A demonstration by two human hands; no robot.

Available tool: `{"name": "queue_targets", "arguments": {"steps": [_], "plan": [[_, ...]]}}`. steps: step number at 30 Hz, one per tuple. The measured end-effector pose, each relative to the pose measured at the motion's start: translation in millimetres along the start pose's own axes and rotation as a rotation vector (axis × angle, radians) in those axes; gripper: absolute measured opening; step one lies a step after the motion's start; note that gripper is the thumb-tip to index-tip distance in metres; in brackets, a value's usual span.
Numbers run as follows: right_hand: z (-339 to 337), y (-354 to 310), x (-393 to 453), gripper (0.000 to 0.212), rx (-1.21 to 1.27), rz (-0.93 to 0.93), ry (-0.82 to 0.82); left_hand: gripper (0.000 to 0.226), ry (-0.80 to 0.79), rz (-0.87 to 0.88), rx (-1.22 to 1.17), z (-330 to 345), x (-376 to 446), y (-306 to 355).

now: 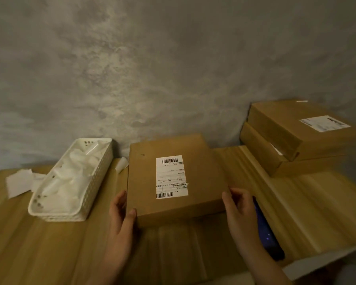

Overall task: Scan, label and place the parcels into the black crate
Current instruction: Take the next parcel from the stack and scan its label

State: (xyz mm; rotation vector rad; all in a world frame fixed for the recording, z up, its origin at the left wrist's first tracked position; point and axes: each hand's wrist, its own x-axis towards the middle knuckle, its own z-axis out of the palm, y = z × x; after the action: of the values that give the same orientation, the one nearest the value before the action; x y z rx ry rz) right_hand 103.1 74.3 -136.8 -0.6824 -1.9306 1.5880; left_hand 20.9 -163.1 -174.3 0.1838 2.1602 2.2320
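A flat brown cardboard parcel (201,182) with a white barcode label (171,176) on top is in the middle of the wooden table (49,243), its near edge raised. My left hand (121,214) grips the parcel's near left corner, thumb on top. My right hand (239,210) holds the near right corner with curled fingers. A dark handheld scanner (269,237) lies on the table just right of my right hand. No black crate is in view.
A white perforated basket (99,167) full of white label backing paper sits at the left, with loose paper scraps (19,184) beside it. Two stacked brown parcels (292,140) stand at the back right against a grey wall. The table's edge runs at the lower right.
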Motion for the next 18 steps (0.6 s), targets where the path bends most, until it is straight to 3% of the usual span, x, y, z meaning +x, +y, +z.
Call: {"name": "queue_targets", "arguments": {"steps": [7,11,15,18], "plan": [[4,13,-8,0.009,-0.102,0.036,-0.005,0.060,-0.049,-0.022,0.119,-10,-10,-6],[-12,12,2,0.016,-0.254,0.021,-0.141,0.074,-0.048,0.026,0.223,-10,-11,-13],[-46,18,22,0.021,-0.448,-0.052,-0.119,0.059,-0.042,0.045,0.216,-10,-10,-18],[-74,31,34,0.045,-0.819,-0.096,-0.065,0.048,-0.021,0.076,0.223,-11,-8,-23]]}}
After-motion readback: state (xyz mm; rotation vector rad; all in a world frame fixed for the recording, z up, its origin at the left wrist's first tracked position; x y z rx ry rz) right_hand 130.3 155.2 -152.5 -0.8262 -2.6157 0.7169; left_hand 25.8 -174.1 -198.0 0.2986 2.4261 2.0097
